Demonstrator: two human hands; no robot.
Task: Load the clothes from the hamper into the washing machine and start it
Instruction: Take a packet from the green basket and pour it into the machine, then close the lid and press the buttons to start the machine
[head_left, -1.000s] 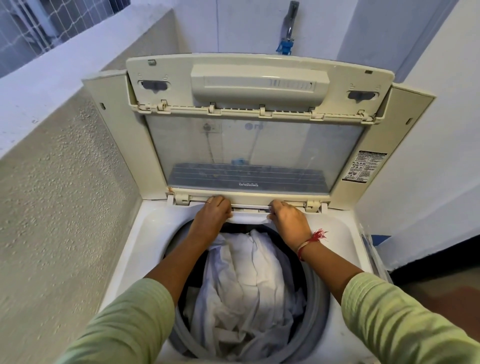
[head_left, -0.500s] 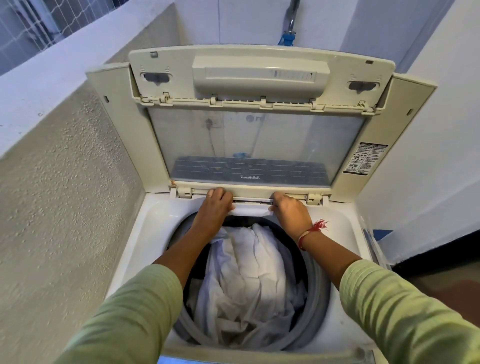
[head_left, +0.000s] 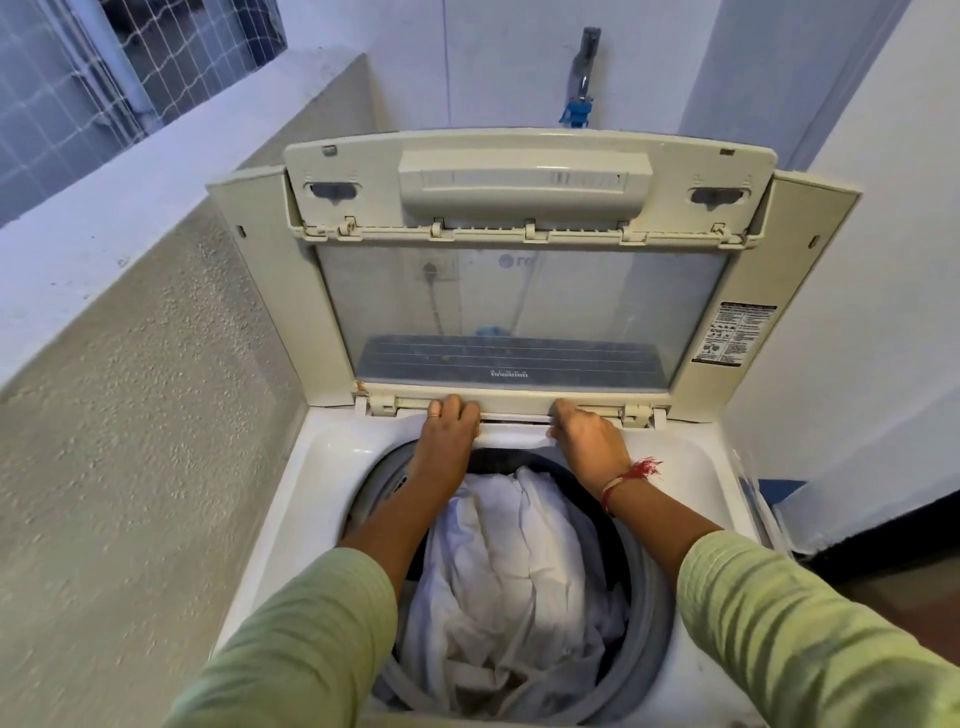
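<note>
The washing machine (head_left: 332, 457) sits in a corner. A rough wall (head_left: 130, 415) is right beside its left edge, and a smooth white wall (head_left: 857, 260) stands near its right. The lid (head_left: 519, 312) is folded up and stands at the back, so the round hole is open on top. White clothes (head_left: 519, 561) fill the hole (they come almost up to its rim). Both arms reach over them. The left hand (head_left: 449, 431) and right hand (head_left: 589, 441) sit at the back edge, just under the lid. Their fingers are bent tight on a white strip (head_left: 514, 434) there, and a bit of strip shows between them. Since half a second ago the hands have stayed on that strip. The lid and clothes have not moved.
</note>
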